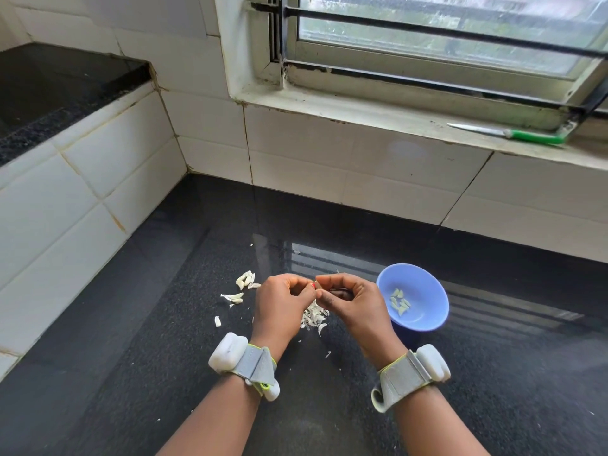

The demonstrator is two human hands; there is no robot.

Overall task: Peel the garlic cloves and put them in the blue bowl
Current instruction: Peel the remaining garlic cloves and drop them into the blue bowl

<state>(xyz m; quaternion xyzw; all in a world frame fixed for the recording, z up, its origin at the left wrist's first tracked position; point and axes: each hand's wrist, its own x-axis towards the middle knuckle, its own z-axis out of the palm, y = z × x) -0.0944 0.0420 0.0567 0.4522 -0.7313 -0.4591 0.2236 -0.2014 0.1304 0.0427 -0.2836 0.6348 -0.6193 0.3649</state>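
Note:
My left hand point(283, 302) and my right hand point(348, 299) meet fingertip to fingertip above the black counter, pinching a small garlic clove point(315, 286) that is mostly hidden between them. A dark object lies in my right palm; I cannot tell what it is. The blue bowl point(424, 312) stands just right of my right hand, with several peeled cloves point(399, 302) in it. Unpeeled cloves point(246, 280) lie left of my left hand. A heap of papery skins point(314, 316) sits under my hands.
A green-handled knife point(513, 134) lies on the window ledge at the back right. White tiled walls close the counter point(164, 340) at the left and back. A raised black slab point(49, 90) is at the far left. Both wrists wear strapped white sensors.

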